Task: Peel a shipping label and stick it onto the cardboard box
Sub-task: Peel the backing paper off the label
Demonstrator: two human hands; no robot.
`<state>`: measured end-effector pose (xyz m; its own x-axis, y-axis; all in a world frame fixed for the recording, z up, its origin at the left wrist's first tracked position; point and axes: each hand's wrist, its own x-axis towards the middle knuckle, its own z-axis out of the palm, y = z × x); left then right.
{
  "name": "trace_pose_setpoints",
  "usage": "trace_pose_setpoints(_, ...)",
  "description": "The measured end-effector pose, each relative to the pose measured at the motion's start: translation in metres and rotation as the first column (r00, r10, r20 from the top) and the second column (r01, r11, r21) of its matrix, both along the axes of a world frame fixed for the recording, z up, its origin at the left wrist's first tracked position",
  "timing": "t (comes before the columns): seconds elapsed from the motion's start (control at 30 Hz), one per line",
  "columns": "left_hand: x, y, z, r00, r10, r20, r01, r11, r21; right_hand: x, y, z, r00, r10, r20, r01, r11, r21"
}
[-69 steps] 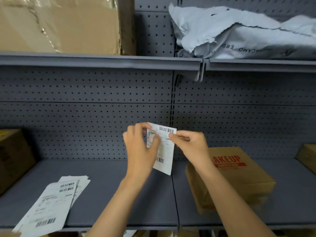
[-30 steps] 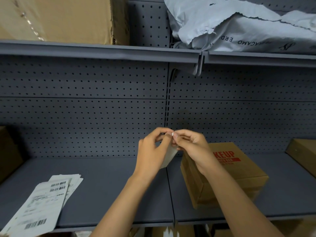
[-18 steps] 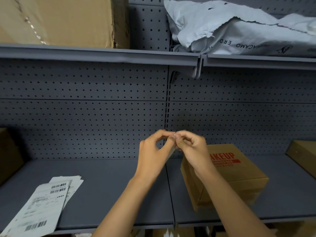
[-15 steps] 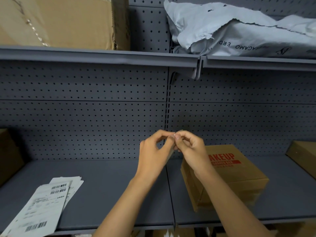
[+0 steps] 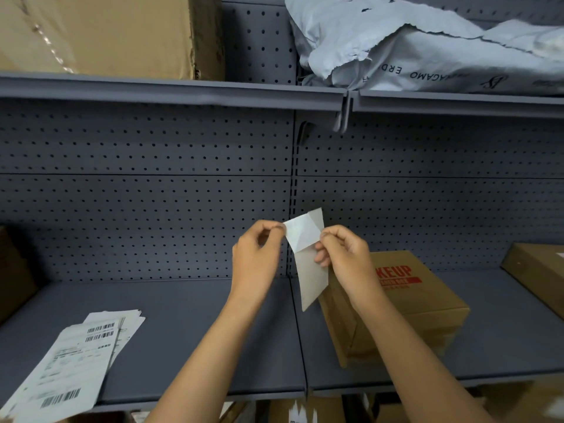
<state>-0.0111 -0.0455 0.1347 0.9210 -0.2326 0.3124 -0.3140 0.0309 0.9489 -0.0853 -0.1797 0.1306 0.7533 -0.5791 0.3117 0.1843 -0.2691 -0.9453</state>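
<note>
Hands now apart, left hand (image 5: 254, 257) pinching white label (image 5: 303, 230), right hand (image 5: 345, 254) gripping greyish backing (image 5: 312, 279)

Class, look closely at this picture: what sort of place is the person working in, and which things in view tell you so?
Probably a stockroom or parcel packing area. Grey metal shelves hold a cardboard box, a pile of barcoded shipping labels and grey mailing bags.

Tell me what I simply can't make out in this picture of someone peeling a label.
- Shipping label, head view: its printed side faces away, only the blank back shows.
- Cardboard box: the right hand covers the start of its red lettering.
- Spare labels: the text is too small, and the bottom-left edge cuts the stack.
- Grey mailer bag: its lettering is upside down and partly creased away.
</note>
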Motion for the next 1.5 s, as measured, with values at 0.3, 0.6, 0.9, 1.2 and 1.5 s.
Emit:
trace_pose_setpoints(0.3, 0.014, 0.007, 0.006, 0.994, 0.043, -0.101, -0.052, 0.995, -0.080, -0.016, -0.017, 0.006, 0.997, -0.074, -0.008, 0.074, 0.997, 0.015)
trace_pose_setpoints(0.6, 0.033, 0.024, 0.010, 0.986, 0.148, -0.078, -0.156, 0.982, -0.104, -0.025, -0.029, 0.009, 0.988, -0.156, -0.008, 0.156, 0.986, 0.062)
trace_pose_setpoints(0.9, 0.042, 0.045, 0.020, 0.969, 0.248, 0.009, -0.245, 0.963, -0.111, -0.031, -0.039, 0.011, 0.979, -0.202, 0.024, 0.196, 0.968, 0.156)
trace_pose_setpoints(1.2, 0.048, 0.063, 0.027, 0.954, 0.300, 0.002, -0.297, 0.946, -0.129, -0.038, -0.042, 0.021, 0.955, -0.265, 0.131, 0.222, 0.936, 0.274)
trace_pose_setpoints(1.5, 0.055, 0.088, 0.041, 0.928, 0.372, 0.002, -0.363, 0.909, -0.206, -0.044, -0.050, 0.029, 0.932, -0.269, 0.242, 0.143, 0.888, 0.438)
